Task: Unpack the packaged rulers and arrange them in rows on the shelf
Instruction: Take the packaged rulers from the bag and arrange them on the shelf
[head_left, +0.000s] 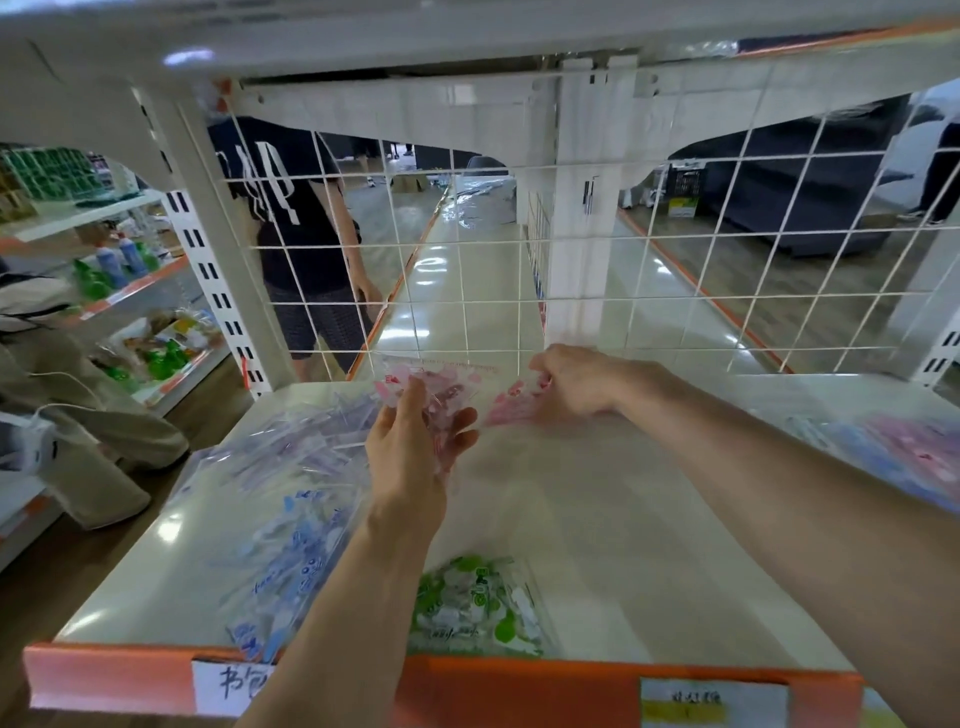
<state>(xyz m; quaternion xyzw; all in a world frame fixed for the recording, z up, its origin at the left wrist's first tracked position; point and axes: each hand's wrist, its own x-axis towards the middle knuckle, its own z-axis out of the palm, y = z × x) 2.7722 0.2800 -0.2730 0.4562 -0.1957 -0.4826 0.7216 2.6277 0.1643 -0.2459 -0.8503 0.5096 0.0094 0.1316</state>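
Both my hands hold a clear packet of pink rulers (452, 392) above the back of the white shelf (597, 519). My left hand (410, 452) grips its left end with fingers curled under it. My right hand (576, 382) pinches its right end near the wire mesh. A clear bag of blue and purple ruler packets (291, 499) lies on the shelf's left side. A packet of green rulers (470, 605) sits at the front edge, beside my left forearm. Pink and blue packets (904, 452) lie at the far right.
A white wire mesh panel (519, 270) closes the shelf's back, under an upper shelf board (467, 31). An orange price strip with labels (519, 691) runs along the front. A person in dark clothes (296, 234) stands behind the mesh. Shelves of goods (130, 291) stand at left.
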